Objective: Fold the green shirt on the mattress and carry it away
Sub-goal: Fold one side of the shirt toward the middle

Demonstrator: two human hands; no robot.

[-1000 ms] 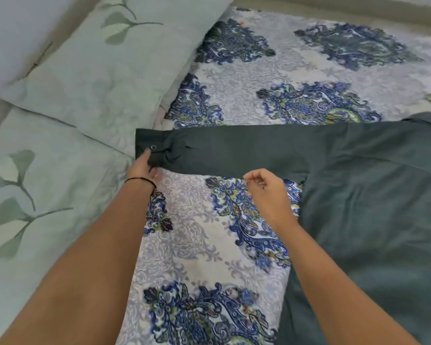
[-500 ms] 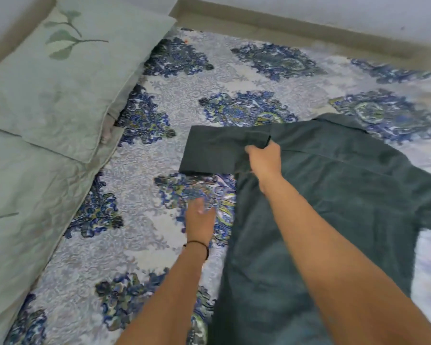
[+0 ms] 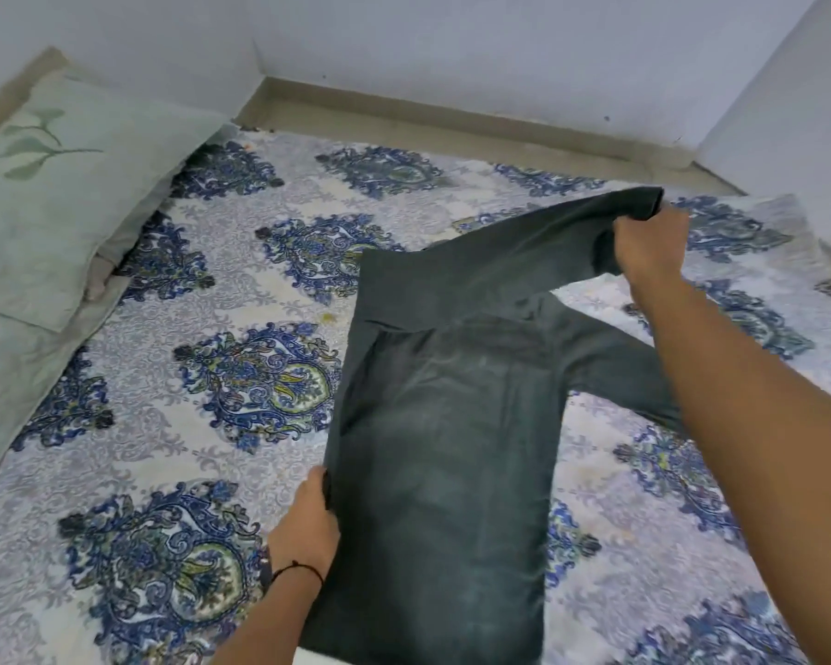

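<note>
The dark green shirt [image 3: 442, 453] lies lengthwise on the mattress [image 3: 173, 376], which is covered by a blue floral sheet. Its left sleeve is drawn across the chest toward the right. My right hand [image 3: 648, 247] grips that sleeve's cuff and holds it lifted above the sheet at the far right. My left hand [image 3: 308, 525] holds the shirt's left folded edge low on the body, fingers tucked under the cloth. The other sleeve pokes out to the right beneath my right forearm.
Two pale green pillows [image 3: 68, 194] with leaf prints lie along the mattress's left side. Light walls [image 3: 452, 50] with a beige skirting close off the far side and the right corner.
My right hand has carried the sleeve from the left side across the shirt to the far right. My left hand moved from the bare sheet onto the shirt's left edge.
</note>
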